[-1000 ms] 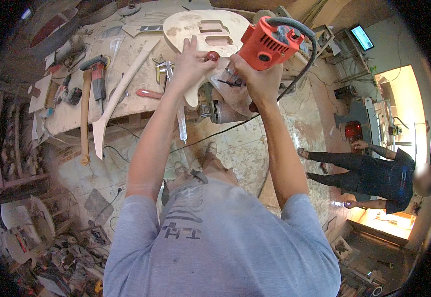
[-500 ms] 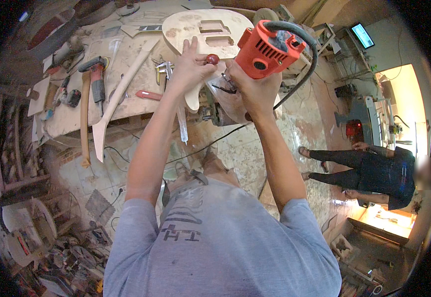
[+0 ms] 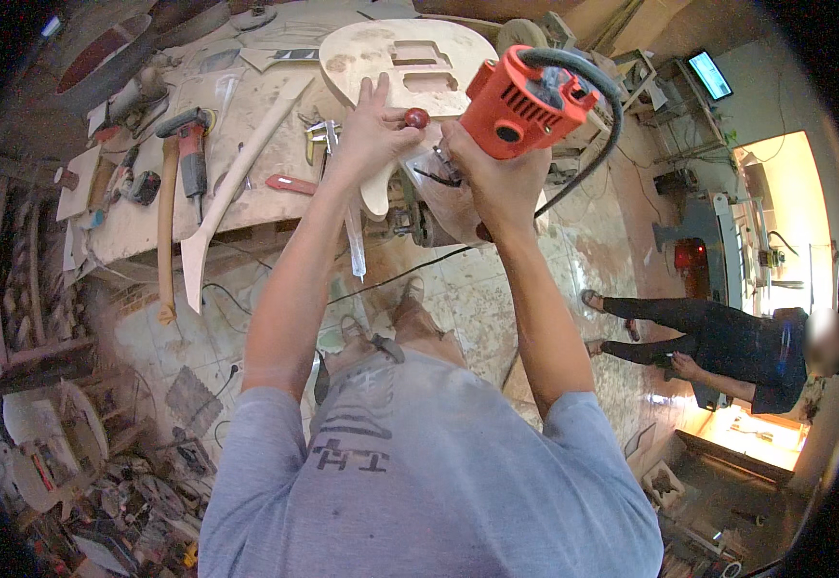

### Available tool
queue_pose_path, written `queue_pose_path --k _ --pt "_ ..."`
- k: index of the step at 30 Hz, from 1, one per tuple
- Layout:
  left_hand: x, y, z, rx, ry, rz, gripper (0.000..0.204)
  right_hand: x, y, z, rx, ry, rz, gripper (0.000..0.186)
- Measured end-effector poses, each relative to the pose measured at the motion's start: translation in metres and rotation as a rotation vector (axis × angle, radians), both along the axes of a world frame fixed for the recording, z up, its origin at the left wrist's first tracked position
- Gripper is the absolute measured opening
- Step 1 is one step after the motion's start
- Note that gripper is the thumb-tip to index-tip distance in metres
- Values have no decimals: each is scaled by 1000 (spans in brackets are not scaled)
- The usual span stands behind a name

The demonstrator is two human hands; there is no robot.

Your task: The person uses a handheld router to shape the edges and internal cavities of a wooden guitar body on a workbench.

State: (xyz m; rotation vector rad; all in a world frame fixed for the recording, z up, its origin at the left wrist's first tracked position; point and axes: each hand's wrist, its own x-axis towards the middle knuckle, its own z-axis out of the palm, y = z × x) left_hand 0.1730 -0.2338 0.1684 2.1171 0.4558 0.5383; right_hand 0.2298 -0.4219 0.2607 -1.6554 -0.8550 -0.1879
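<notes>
In my right hand [image 3: 501,183] is an orange-red router [image 3: 525,106], its body tilted, with my fingers round its lower part. A thick black hose or cable curves from its top down the right side. My left hand [image 3: 376,125] rests at the near edge of a pale wooden guitar body [image 3: 357,48], two fingers stretched onto the wood. Its thumb side closes on a small red knob [image 3: 416,118] beside the router. The guitar body lies flat and has two rectangular cut-outs. The router's bit and base are mostly hidden by my hands.
The workbench [image 3: 255,197] holds a long neck-shaped wooden piece [image 3: 246,164], a caliper [image 3: 321,135], a red-handled tool [image 3: 291,183] and a red-and-grey sander [image 3: 191,154]. A black cord [image 3: 400,276] crosses the tiled floor. To the right stands another person [image 3: 737,352].
My hands, the router and the guitar body stay nearly where they were in the picture. At the right, the other person's hand and arm have shifted.
</notes>
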Motion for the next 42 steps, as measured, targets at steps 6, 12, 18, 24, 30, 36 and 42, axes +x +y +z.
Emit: queue_pose_path --k 6,12,18,24,30,36,42 --pt "-1 -3 1 -42 -21 -12 47 -7 -3 4 12 91 21 38" --pt "-2 2 -2 -106 -29 -7 48 -8 4 3 45 92 48 38" --pt "-3 4 -5 -151 -79 7 50 -9 11 5 53 104 68 38" --pt "-2 0 -3 -126 -59 -48 48 -12 -4 5 -6 47 -1 42" --pt "-2 -2 -1 -40 -22 -50 47 -6 -13 1 -7 102 2 51" --pt "-1 -2 -1 41 39 -45 52 5 -12 6 -84 5 -8 51" --pt "1 -2 -9 17 -67 46 47 26 -1 6 -125 -23 64 37"
